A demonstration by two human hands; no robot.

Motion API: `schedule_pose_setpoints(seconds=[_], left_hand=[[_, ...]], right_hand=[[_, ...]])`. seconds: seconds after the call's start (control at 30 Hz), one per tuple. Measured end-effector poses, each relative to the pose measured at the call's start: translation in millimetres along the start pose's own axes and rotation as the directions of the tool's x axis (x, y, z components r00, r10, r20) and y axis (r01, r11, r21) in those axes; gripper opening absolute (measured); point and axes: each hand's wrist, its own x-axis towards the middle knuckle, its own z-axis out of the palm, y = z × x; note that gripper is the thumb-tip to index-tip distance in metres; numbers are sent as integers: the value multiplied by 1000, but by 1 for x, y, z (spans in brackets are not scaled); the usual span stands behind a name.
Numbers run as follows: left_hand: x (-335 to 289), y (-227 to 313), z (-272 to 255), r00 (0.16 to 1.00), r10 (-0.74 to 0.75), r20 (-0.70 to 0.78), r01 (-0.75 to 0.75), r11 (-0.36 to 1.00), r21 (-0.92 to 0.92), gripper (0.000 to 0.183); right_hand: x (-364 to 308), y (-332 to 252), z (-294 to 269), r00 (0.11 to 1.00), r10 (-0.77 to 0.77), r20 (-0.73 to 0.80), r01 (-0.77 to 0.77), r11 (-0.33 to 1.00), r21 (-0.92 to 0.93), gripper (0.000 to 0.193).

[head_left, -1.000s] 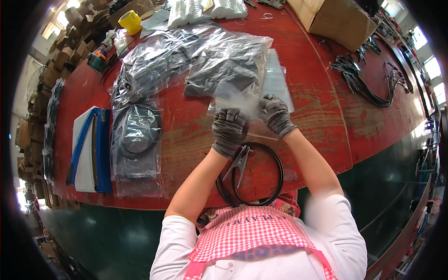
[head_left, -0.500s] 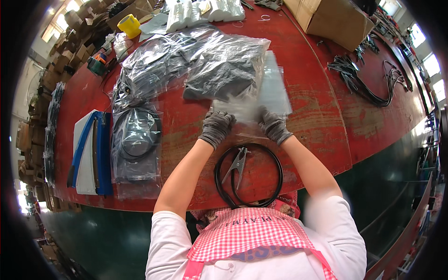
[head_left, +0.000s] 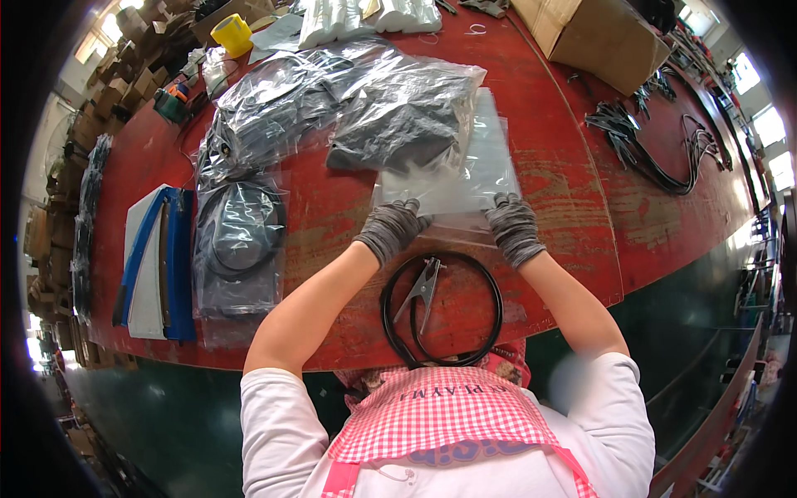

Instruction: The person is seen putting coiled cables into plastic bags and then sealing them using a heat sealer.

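Observation:
A flat clear plastic bag (head_left: pixel 444 199) lies between my gloved hands, on top of a stack of similar bags. My left hand (head_left: pixel 392 229) has its fingers curled at the bag's lower left edge. At the right edge, my right hand (head_left: pixel 514 228) grips the bag with thumb and fingers close together. Just in front of me rests a coil of black cable (head_left: pixel 501 309), with a metal spring clamp (head_left: pixel 424 292) lying inside the loop. Beyond the bag sits a grey bundle in clear plastic (head_left: pixel 398 124). A pale smear blurs part of the bag.
Bagged cable coils (head_left: pixel 241 232) lie to the left, beside a blue-and-white tool with a long lever (head_left: pixel 158 266). Yellow tape (head_left: pixel 232 35) and white plastic rolls (head_left: pixel 365 21) stand at the back. A cardboard box (head_left: pixel 602 46) and loose black cables (head_left: pixel 664 170) occupy the right side.
My hands have moved apart, the right one going further right and slightly down. The bag between them now lies flatter and wider. The cable coil has stayed in place.

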Motion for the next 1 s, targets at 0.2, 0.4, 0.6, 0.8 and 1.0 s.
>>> schedule_pose_setpoints(seconds=[0.2,0.4,0.6,0.8,1.0], left_hand=[[-7,-4,-32,866,-468,173,499,830,-251,39],[-7,-3,6,785,-619,1,569,720,-398,40],[-29,-6,92,886,-230,-402,309,940,143,33],[-113,36,92,965,-144,-218,139,990,-35,37],[-206,101,86,957,-202,-210,116,926,-360,47]], right_hand=[[-10,6,-24,977,204,57,-201,978,-49,69],[-35,-15,-20,945,269,187,-271,962,-15,73],[-80,-10,47,989,63,-134,-35,979,202,69],[-173,-35,3,987,-139,-78,150,974,168,68],[-218,-47,-3,952,-300,58,217,798,562,62]])
